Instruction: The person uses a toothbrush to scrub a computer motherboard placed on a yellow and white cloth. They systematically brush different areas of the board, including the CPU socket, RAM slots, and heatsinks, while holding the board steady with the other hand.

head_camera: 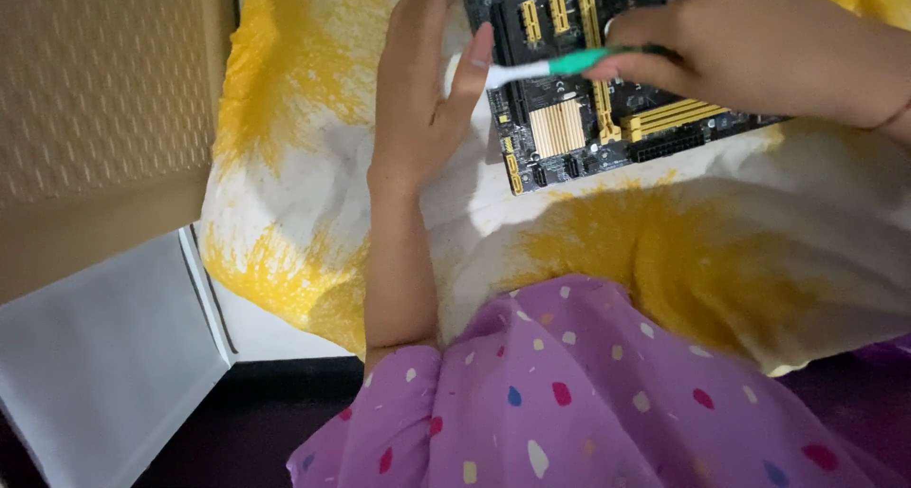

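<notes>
Looks like a home, not a workshop: a computer motherboard is lying on a soft yellow-and-white tie-dyed cloth, apparently bedding or a cushion. The person is wearing a loose purple spotted garment, and a woven tan panel is showing alongside.

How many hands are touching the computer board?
2. The left hand rests flat against the left edge of the circuit board. The right hand reaches over the board's top right, holding a green and white brush. Part of the board is out of view.
</notes>
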